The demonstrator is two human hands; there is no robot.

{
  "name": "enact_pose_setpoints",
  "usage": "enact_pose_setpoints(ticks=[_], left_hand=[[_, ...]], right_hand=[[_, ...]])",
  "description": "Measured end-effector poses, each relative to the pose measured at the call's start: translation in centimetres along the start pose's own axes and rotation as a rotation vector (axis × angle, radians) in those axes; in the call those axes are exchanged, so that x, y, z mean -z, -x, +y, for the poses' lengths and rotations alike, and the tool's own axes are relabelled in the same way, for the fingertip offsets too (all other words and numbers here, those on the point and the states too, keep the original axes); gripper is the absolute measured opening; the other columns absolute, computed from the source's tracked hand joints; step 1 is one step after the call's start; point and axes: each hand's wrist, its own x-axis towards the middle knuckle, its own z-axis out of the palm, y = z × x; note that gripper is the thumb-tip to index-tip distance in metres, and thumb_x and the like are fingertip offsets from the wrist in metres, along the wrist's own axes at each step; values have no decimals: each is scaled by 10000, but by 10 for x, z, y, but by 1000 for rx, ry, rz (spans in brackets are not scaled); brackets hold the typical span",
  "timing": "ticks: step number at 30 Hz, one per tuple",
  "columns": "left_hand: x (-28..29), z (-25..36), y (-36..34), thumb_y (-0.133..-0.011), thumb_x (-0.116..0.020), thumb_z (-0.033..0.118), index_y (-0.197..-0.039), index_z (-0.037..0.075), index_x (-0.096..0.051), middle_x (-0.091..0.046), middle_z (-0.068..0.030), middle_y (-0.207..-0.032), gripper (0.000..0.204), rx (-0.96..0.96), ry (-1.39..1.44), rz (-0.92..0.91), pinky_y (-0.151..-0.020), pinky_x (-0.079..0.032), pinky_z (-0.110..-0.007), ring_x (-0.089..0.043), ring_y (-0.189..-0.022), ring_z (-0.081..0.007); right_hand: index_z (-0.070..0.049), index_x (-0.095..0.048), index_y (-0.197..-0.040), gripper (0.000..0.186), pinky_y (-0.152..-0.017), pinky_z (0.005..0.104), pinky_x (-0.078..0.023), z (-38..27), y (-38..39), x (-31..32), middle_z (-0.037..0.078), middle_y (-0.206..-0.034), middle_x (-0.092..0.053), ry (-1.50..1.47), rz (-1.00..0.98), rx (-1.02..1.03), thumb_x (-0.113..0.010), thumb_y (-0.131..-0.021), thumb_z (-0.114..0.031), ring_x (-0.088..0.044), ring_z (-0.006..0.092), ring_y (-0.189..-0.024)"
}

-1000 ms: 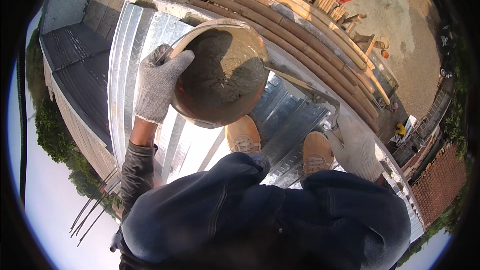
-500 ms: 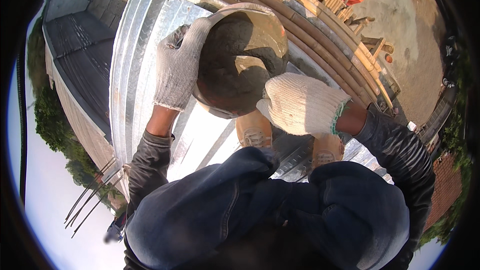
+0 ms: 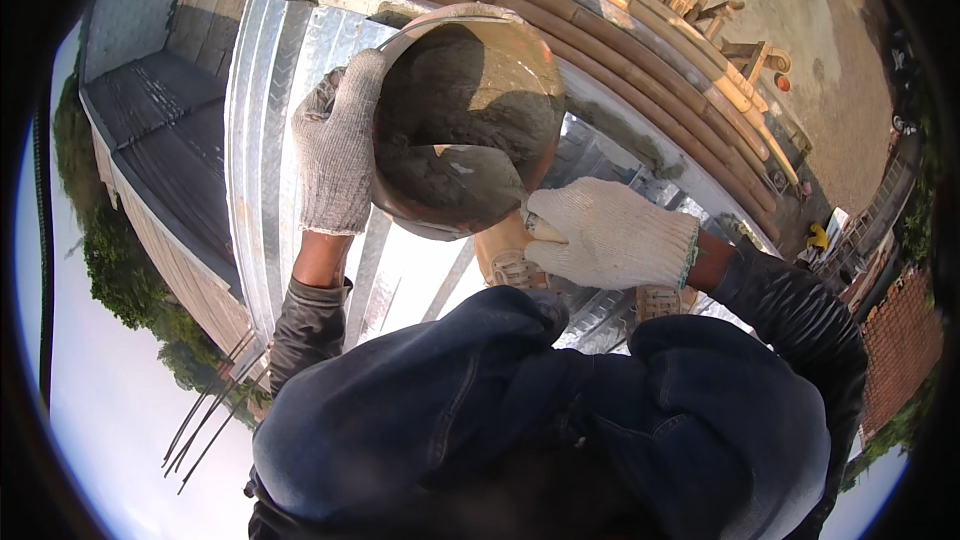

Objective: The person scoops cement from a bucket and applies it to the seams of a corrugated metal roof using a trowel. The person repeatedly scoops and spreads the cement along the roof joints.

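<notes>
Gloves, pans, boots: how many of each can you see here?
Gloves: 2, left hand, right hand
Pan of wet mortar: 1
Trowel: 1
Boots: 2
Total: 6

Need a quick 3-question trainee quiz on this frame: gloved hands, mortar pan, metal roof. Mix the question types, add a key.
1. True or false: the left hand grips the rim of the round pan of wet grey mortar.
2. Multiple choice: the flat tool in the right hand is
A. lying on the roof
B. inside the pan, in the mortar
C. tucked in a pocket
3. Fill in: below the pan lies a roof of corrugated ____ sheet.

Key:
1. True.
2. B. Its blade sits in the mortar, the gloved hand at the pan's lower rim.
3. Metal. Shiny and ribbed, with the person's tan boots standing on it.
</notes>
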Motion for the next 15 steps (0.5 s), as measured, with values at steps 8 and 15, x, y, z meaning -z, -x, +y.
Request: enact_pose_setpoints(ticks=[8,15], left_hand=[[15,-12,-24,-1151,-699,295,-1418,-21,-740,-813,-95,-1234,416,-46,22,-41,-947,-622,-298,-776,-1065,-152],[51,-56,-63,-1175,-622,171,-1508,-20,-694,-775,-127,-1387,391,-242,-228,-40,-1049,-606,-338,-759,-1185,-171]], right_hand=[[-13,-713,-1111,352,-787,465,-591,9,85,53,204,-917,-738,-219,-185,-286,-726,-1037,-357,-743,380,-821],[-46,-721,-1292,398,-766,460,-584,4,236,103,186,-863,-714,-108,-130,-970,-784,-974,-277,-753,252,-813]])
